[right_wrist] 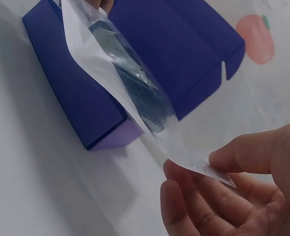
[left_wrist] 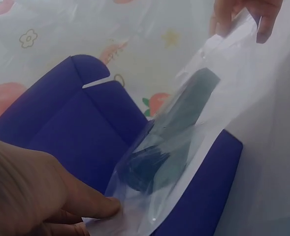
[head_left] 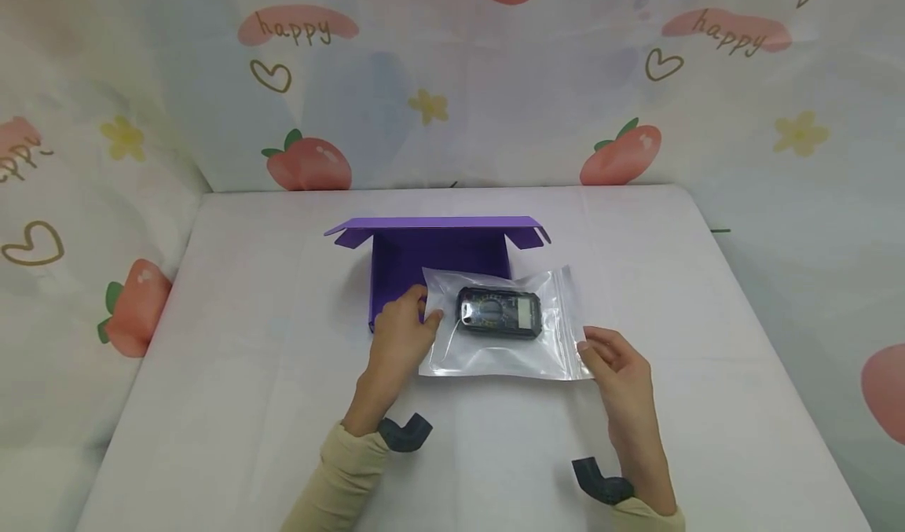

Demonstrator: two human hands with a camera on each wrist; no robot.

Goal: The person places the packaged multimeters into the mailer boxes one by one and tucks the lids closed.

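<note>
From my head I'm looking forward and down, farthest back — while my wrist views, close in, look from opposite ends along the clear bag [head_left: 495,360], both catching the purple box [head_left: 438,251].

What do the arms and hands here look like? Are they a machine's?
No, a person's. The left hand and right hand wear no gloves. The left sleeve and right sleeve are plain pale khaki. Each wrist has a dark, bent piece: left piece, right piece. No cables show.
</note>
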